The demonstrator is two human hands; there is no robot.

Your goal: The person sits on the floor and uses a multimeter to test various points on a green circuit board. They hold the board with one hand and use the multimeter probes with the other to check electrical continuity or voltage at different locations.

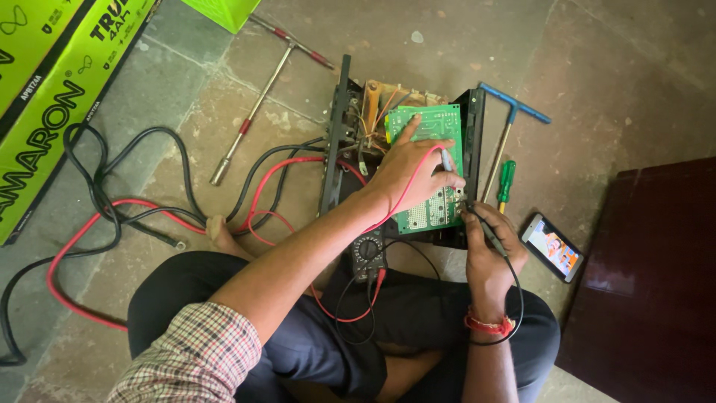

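A green circuit board (431, 127) stands tilted in an opened black device casing (337, 134) on the floor. My left hand (409, 170) rests on the board and holds a probe with a red lead, its tip on the board's right side. My right hand (491, 250) grips a black probe (483, 224) whose tip touches the board's lower right edge. Both leads run to a dark multimeter (368, 252) lying between my knees.
Red and black cables (112, 216) sprawl on the floor at left beside green cardboard boxes (52, 97). Two T-handle wrenches (253, 112) (511, 116), a green screwdriver (506, 183) and a lit phone (552, 248) lie around. A dark wooden surface (649, 276) fills the right.
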